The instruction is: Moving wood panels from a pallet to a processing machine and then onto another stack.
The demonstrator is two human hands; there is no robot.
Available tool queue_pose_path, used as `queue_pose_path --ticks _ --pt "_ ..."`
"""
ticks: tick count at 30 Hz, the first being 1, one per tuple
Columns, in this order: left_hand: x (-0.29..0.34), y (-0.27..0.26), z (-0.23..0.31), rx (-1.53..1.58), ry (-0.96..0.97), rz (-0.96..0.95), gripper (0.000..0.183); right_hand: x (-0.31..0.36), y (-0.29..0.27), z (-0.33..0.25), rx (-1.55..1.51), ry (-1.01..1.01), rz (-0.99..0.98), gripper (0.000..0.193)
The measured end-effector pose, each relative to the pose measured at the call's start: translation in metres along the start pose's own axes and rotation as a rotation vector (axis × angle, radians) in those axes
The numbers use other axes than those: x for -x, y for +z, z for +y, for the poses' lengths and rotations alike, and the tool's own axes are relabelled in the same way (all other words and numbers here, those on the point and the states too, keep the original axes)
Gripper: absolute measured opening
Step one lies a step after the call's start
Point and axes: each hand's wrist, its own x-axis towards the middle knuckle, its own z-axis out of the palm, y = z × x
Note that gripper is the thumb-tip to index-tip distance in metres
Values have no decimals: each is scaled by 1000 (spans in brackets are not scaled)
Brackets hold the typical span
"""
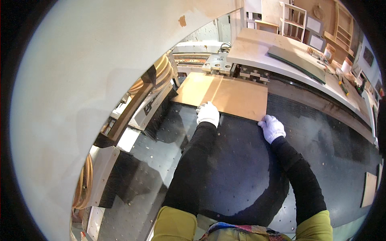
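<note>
A flat tan wooden board [233, 96] lies on the dark, studded machine table [241, 156]. Its far side reaches the metal clamps and fittings [253, 74]. My left hand [208, 113], in a white knit glove, is closed at the middle of the board's near edge, fingers bent over it. At the near right corner my right hand [272, 127], gloved the same way, grips the edge with its thumb and fingers. The undersides of the fingers are hidden. Both arms stretch forward over the table.
A large pale machine cover [76, 80] fills the left. Below it sit black brush strips [114, 176] and ribbed hoses [161, 72]. Beyond the table stands a white bench [257, 44] bearing a dark green panel [297, 63] and tools. A small board [368, 188] lies far right.
</note>
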Motion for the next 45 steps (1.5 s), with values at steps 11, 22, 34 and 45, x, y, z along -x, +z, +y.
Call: queue_pose_path --ticks 11,22,34,45 --pt "52 -30 5 107 259 -123 43 7 -21 -8 -67 68 -108 30" --pt "281 -122 72 -15 779 -429 77 98 -38 14 -262 23 -37 24" --pt "428 -192 414 -72 1229 -466 65 480 -225 349 -217 153 33 29" --pt "506 -192 891 584 1385 -100 64 769 -326 586 -329 1136 518 33"
